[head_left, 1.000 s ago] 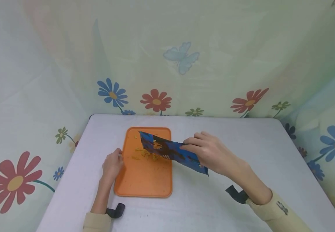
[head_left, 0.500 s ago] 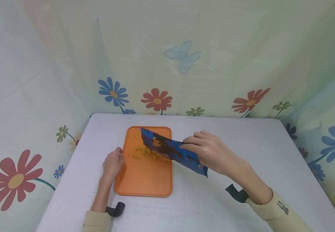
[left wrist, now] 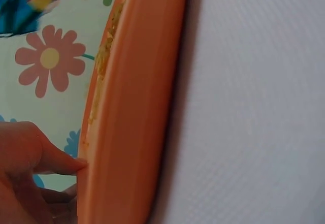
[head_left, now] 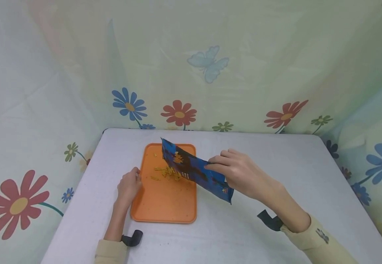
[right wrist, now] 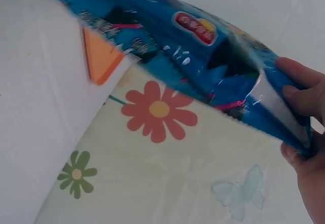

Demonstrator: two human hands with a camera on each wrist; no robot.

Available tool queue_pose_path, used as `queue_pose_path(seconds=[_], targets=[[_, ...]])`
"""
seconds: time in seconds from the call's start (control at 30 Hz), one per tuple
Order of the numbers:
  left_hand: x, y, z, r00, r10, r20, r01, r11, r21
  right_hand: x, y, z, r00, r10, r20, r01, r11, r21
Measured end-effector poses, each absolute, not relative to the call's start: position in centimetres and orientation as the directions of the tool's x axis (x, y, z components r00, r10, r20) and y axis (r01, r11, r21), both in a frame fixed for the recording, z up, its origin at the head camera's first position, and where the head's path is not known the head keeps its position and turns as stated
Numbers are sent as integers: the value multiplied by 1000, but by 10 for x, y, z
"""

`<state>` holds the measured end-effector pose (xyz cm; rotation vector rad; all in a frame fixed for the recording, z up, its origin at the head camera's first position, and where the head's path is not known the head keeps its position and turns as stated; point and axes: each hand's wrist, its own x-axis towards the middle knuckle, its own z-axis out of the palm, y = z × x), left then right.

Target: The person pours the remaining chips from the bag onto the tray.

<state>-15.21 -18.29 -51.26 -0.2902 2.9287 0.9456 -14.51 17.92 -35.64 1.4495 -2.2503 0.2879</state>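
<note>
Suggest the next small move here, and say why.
Probably a gentle shake of the blue bag: the right hand holds it tilted, partly over the orange tray, where yellow pieces lie, and the left hand holds the tray's edge.

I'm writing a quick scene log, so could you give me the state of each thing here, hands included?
Blue bag: held aslant, partly above the tray; contents not visible.
Orange tray: lying flat, pieces on it.
Yellow pieces: loose, scattered, partly hidden by the bag.
Right hand: fingers gripping the bag.
Left hand: fingers gripping the tray's left rim.
Floral backdrop: hanging, slightly creased.
</note>
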Motion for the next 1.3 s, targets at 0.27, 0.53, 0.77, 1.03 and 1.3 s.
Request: queue_pose_path(seconds=[0.27,0.53,0.77,1.03,1.3], targets=[[-152,-183,-513,-981,-164,-103,-194,799,569,-146,179,-358,-363,-806,467,-899,436,53],[-153,-183,-515,-981,-164,-104,-194,806,559,-147,179,-360,-345,-807,479,-905,422,58],[-154,-182,-515,-980,-169,-106,-199,804,561,-147,179,-360,-349,-807,476,-904,424,57],[-154,-182,-515,-979,-170,-116,-206,804,558,-147,178,-360,-334,-814,476,-906,417,78],[-154,-182,-514,-980,-170,-105,-199,809,553,-147,179,-359,-358,-819,449,-898,433,75]])
